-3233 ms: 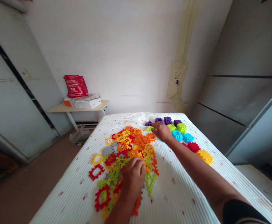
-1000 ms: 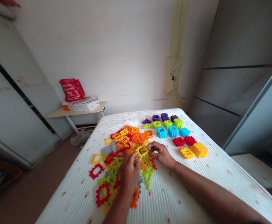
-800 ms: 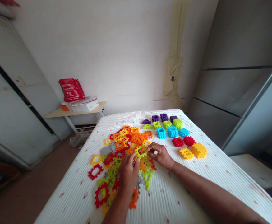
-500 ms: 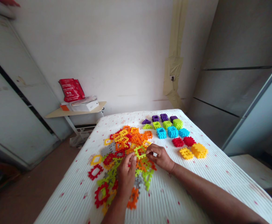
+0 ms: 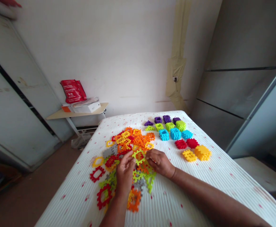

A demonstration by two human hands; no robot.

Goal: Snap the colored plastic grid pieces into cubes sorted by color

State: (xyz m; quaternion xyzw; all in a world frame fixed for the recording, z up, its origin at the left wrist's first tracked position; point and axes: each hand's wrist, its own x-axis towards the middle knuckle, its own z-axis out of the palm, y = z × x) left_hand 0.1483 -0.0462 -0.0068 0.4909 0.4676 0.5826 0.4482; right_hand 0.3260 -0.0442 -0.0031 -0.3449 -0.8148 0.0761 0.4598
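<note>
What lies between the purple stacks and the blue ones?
Lime green stacks, in a row between the purple stacks behind and the blue stacks in front, as the head view shows.

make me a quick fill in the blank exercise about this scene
Between the left hand and right hand is a toothed frame coloured ____.
The row of stacks nearest the wall is ____.
Just beyond the red stacks, the next row is ____.
The printed bag is ____.

Missing words: green; purple; blue; red.
</note>
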